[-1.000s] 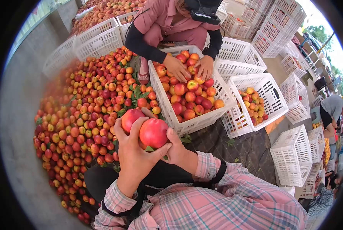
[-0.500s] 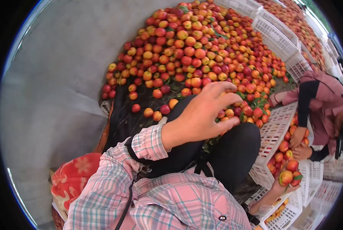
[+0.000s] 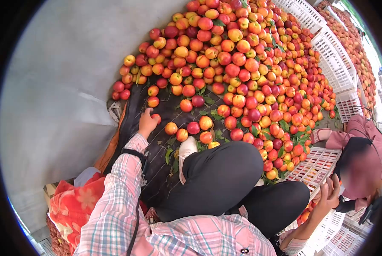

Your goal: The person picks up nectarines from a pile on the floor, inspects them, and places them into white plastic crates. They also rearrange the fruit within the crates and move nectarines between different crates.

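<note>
Out to the left, my left hand (image 3: 146,123) reaches down to the black ground sheet (image 3: 157,149), its fingers curled round the side of a red nectarine (image 3: 156,118). Its thumb is hard to make out. Several loose nectarines lie to the right, close to my shoe (image 3: 187,149). A large heap of red and yellow nectarines (image 3: 242,64) spreads beyond. At the right, my right hand (image 3: 326,199) is raised over a crate of fruit, fingers apart and nothing in it.
White crates (image 3: 334,59) line the heap's right side. A tilted white crate (image 3: 312,168) stands beside my knee. A co-worker (image 3: 361,158) in pink crouches at the far right. Red patterned cloth (image 3: 78,198) lies at lower left. More fruit (image 3: 348,42) is piled behind the crates.
My left hand has moved left and down to the nectarine. My right hand has let go of the nectarines it held and has risen. The view has shifted.
</note>
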Action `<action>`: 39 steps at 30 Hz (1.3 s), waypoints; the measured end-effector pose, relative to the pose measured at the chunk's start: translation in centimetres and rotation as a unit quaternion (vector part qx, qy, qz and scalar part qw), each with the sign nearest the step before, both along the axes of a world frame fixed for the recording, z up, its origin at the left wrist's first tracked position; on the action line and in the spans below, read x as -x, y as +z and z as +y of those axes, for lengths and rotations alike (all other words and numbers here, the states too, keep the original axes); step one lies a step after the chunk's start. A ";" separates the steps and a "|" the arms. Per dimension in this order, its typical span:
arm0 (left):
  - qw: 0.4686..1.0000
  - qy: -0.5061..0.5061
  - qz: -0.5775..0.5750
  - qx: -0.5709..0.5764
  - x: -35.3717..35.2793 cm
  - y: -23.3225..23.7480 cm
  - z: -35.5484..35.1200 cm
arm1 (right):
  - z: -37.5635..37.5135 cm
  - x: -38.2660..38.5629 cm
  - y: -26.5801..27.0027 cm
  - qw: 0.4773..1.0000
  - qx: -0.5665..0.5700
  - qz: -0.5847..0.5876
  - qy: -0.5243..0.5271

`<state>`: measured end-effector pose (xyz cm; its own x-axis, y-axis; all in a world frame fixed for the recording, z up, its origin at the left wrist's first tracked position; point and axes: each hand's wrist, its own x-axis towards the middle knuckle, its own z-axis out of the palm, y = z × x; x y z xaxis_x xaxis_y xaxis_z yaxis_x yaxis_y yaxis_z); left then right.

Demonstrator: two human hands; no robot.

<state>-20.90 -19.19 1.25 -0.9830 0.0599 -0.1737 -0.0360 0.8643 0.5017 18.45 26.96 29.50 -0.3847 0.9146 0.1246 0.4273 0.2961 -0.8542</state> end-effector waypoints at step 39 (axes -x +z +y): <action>0.970 -0.119 0.131 0.165 8.2 0.1 9.6 | -11.5 29.8 -26.1 0.877 0.168 -0.228 0.388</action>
<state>-29.14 -9.55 1.39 -0.9610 0.2748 0.0311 0.2762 0.9473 0.1622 -11.33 15.42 3.45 -0.8478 0.3115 -0.4292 0.5276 0.4135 -0.7420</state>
